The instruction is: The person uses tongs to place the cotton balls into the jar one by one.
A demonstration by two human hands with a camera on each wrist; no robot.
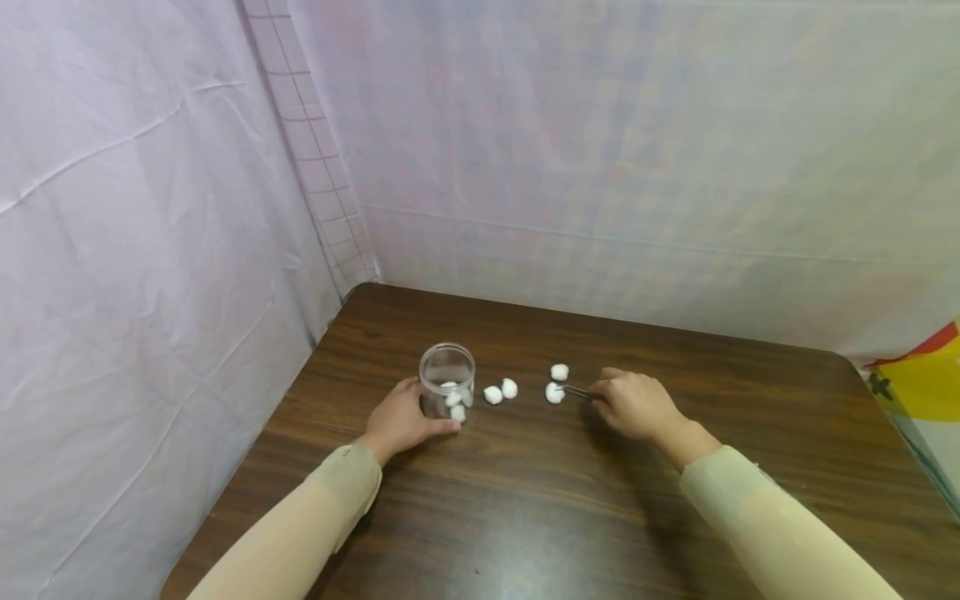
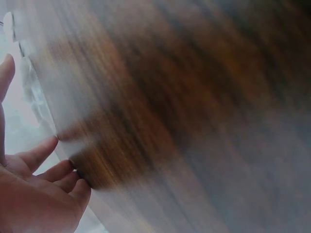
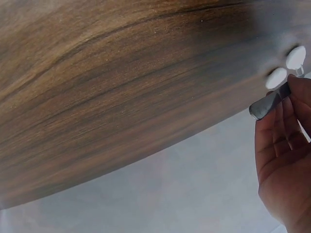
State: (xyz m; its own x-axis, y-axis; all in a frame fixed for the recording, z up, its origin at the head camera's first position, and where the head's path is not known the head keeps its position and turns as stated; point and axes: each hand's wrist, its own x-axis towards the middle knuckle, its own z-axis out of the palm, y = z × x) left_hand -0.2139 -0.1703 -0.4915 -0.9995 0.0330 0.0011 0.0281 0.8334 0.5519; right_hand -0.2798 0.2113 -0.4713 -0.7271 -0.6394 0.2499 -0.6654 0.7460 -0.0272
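Observation:
A clear plastic jar (image 1: 447, 379) stands upright on the brown wooden table (image 1: 570, 500), with a few white cotton balls inside. My left hand (image 1: 405, 421) wraps round its base from the near left; the left wrist view shows that hand (image 2: 34, 194) beside the blurred jar wall. My right hand (image 1: 632, 404) pinches metal tweezers (image 1: 578, 390), whose tips touch a cotton ball (image 1: 554, 392). A second ball (image 1: 559, 372) lies just behind it. In the right wrist view the tweezers (image 3: 269, 102) sit in my fingers (image 3: 286, 141), pointing at two balls (image 3: 277, 77).
Two more cotton balls (image 1: 500, 392) lie between the jar and the tweezers, and one (image 1: 457, 412) sits at the jar's foot. Pale cloth walls (image 1: 150, 250) close in the table at the left and back. A yellow and red item (image 1: 926, 375) shows at the far right.

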